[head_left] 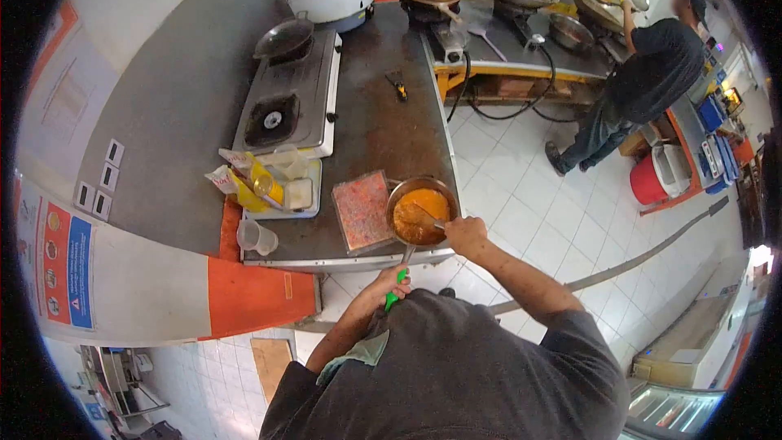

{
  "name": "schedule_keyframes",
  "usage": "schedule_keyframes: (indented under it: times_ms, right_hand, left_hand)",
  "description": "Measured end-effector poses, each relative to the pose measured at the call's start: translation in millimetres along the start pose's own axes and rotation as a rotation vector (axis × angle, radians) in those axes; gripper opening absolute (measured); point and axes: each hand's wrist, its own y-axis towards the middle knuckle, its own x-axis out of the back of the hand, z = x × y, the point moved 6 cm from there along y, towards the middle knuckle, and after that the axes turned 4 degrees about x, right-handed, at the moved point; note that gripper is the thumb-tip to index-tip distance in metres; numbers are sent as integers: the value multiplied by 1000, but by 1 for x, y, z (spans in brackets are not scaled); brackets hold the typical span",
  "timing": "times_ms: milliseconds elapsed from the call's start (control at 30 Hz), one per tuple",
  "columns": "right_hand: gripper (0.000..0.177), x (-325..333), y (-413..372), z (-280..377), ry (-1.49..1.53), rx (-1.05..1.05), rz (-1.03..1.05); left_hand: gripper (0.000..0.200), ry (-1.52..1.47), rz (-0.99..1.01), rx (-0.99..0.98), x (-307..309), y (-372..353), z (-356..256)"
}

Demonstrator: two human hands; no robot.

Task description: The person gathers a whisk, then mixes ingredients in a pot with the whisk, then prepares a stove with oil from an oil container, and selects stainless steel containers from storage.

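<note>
My left hand (386, 283) is wrapped around the green handle (393, 300) of a metal pan (392, 198) at the counter's front corner. Thick orange sauce (420, 198) covers the pan's bottom, with a browner patch on the near side. My right hand (467, 236) is closed on the grip of a stirring utensil (427, 218) over the pan's right rim. The utensil's head dips into the sauce, so its shape is hidden. Just left of the pan lies a flat, plastic-wrapped pack with a red-speckled surface (362, 210).
Left of the pack, a tray (308, 210) holds yellow packets (238, 189) and containers beside a clear cup (257, 238). Behind them stands a gas stove (323, 102). A yellow-handled tool (400, 91) lies on the counter. Another person (643, 73) works at the far woks.
</note>
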Motion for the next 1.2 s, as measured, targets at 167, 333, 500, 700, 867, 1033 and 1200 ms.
schedule_keyframes:
  times_ms: [167,333,500,700,867,1033,1200]
  right_hand:
    - [24,4,-7,-39,-68,-77,-171]
    - [22,8,-35,3,-99,67,-60]
    - [21,-12,-4,15,38,67,-165]
    - [24,17,-30,-27,72,-48,-109]
    - [24,8,-35,13,28,121,-38]
    - [23,6,-4,-8,14,0,-155]
    - [24,29,-25,-34,37,-31,-51]
  left_hand:
    - [29,111,-22,-78,16,22,7]
    - [26,-29,19,20,4,11,12]
    - [25,-44,29,40,3,8,9]
    - [23,-36,7,-12,-4,3,5]
    - [22,-107,43,36,-14,8,14]
    - [23,-41,21,-26,-7,11,16]
    - [25,-102,47,-35,-7,16,14]
